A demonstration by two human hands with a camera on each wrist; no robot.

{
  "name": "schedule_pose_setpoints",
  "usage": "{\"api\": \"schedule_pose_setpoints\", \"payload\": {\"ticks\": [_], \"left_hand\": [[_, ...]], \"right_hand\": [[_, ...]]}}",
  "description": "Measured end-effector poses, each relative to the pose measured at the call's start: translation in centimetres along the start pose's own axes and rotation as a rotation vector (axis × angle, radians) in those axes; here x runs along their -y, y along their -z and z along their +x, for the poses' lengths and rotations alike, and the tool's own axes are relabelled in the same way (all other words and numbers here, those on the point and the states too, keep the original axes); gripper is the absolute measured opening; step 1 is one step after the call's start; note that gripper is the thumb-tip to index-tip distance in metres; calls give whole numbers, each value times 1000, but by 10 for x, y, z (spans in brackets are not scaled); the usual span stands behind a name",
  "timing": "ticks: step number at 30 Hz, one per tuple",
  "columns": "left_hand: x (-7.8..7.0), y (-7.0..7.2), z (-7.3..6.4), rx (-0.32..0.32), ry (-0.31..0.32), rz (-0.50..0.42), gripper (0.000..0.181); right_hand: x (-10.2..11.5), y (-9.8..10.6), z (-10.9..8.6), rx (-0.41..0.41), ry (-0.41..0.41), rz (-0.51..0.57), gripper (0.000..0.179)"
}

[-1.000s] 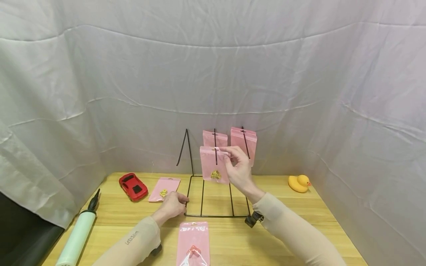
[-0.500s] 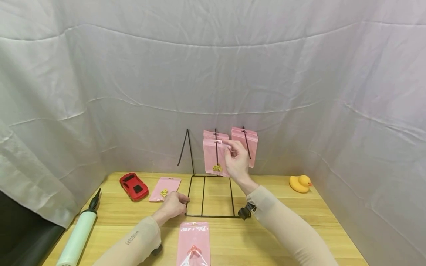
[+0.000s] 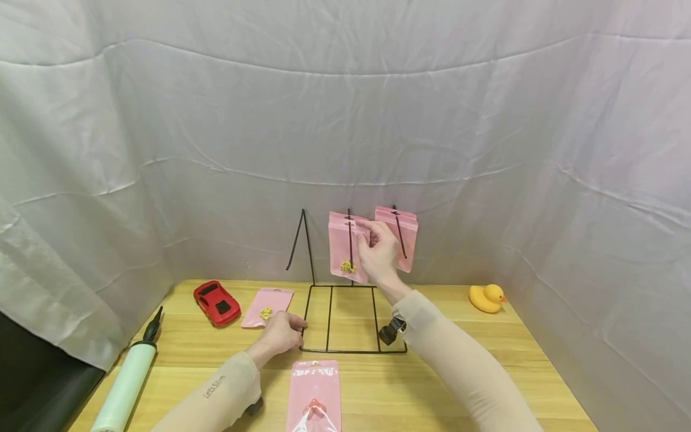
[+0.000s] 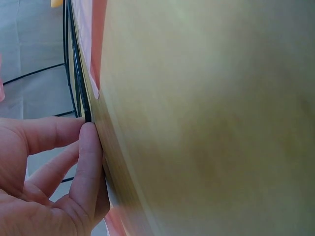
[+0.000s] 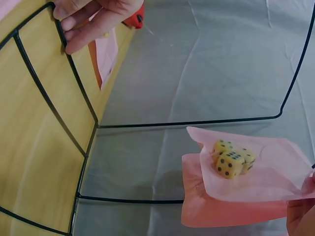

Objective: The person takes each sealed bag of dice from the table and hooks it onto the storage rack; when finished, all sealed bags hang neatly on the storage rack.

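Observation:
A black wire display rack (image 3: 353, 351) stands on the wooden table. My left hand (image 3: 278, 333) pinches the left bar of its base, as the left wrist view (image 4: 88, 147) confirms at close range. With my right hand (image 3: 379, 255) I pinch the upper right corner of a pink zip bag (image 3: 341, 249) hanging on the middle hook. Yellow dice (image 5: 231, 160) show through that bag in the right wrist view. Behind it hangs another pink bag (image 5: 197, 211). More pink bags (image 3: 408, 234) hang on the right hook; the left hook (image 3: 295, 240) carries none.
A pink bag with yellow dice (image 3: 270, 299) lies left of the rack, and one with a red item (image 3: 315, 384) lies in front. Red toy car (image 3: 217, 303) and green hand pump (image 3: 126, 384) are at left, yellow rubber duck (image 3: 486, 298) at right.
My right hand has moved the dice bag back along the middle hook, away from me and slightly up in view, close to the bag behind it. The left hand has stayed on the base bar.

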State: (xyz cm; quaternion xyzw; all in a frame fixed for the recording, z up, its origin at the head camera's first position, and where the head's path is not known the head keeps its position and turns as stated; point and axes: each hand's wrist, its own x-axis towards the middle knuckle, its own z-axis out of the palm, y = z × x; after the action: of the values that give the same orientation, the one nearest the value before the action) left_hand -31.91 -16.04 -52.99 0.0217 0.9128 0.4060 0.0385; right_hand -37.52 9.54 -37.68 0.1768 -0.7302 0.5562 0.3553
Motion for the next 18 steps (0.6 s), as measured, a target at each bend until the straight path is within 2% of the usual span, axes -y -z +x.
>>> {"api": "schedule_pose_setpoints", "payload": {"ticks": [6, 11, 14, 18], "left_hand": [[14, -4, 11, 12, 10, -12, 47], [13, -6, 11, -19, 10, 1, 47], [11, -7, 10, -26, -5, -5, 46], [14, -7, 12, 2, -16, -4, 47]], "right_hand": [[-6, -5, 4, -25, 56, -88, 26], [-5, -5, 7, -1, 42, -135, 26], [-5, -2, 6, 24, 23, -132, 24], [-2, 7, -2, 67, -12, -73, 22]]}}
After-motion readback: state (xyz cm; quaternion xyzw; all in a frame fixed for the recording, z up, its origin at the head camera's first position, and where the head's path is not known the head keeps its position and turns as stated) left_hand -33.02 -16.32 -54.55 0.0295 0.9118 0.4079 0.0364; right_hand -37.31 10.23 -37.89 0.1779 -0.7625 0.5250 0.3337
